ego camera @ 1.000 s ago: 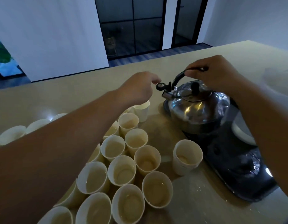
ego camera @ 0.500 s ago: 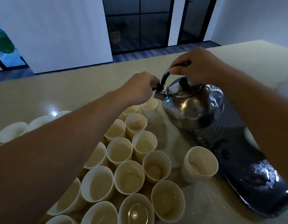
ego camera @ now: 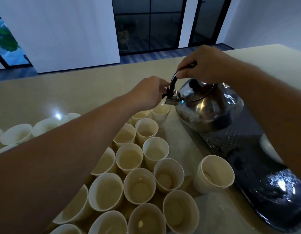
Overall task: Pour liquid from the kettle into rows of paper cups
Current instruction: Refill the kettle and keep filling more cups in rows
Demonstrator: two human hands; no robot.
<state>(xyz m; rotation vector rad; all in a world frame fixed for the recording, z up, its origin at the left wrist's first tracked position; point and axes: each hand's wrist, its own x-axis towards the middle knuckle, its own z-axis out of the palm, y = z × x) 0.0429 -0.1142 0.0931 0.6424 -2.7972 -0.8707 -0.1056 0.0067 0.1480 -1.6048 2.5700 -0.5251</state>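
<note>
Head view, the only view. Kettle (ego camera: pixel 209 105) is lifted and tilted spout-down toward the left, its spout (ego camera: pixel 171 99) right above the far cup (ego camera: pixel 160 114) at the end of the rows of cups (ego camera: pixel 138 166) on the table (ego camera: pixel 78 92). Whether liquid is running cannot be told; the spout mouth is partly behind the left hand. Risks, judged: the left hand sits right at the spout, so hot liquid or steam could scald the fingers if the tilt steepens. The cups are light paper and packed rim to rim; a knock from the kettle body or the left forearm, which reaches across the rows, could topple several together. The spout is over the rim side of the far cup rather than clearly its centre, so a stream could miss onto the table. The lid could slip at a steeper tilt, since neither hand is on its knob (ego camera: pixel 193 82). Grip: right hand (ego camera: pixel 205 65) has fingers curled fully round the black handle (ego camera: pixel 174 78), carrying the kettle from above. Left hand (ego camera: pixel 149 93) is curled, fingertips pinching the black spout cap (ego camera: pixel 168 92), apparently holding it open. Apart from the rows, a stack of cups (ego camera: pixel 214 174) stands just beside the dark tray (ego camera: pixel 264 183).
</note>
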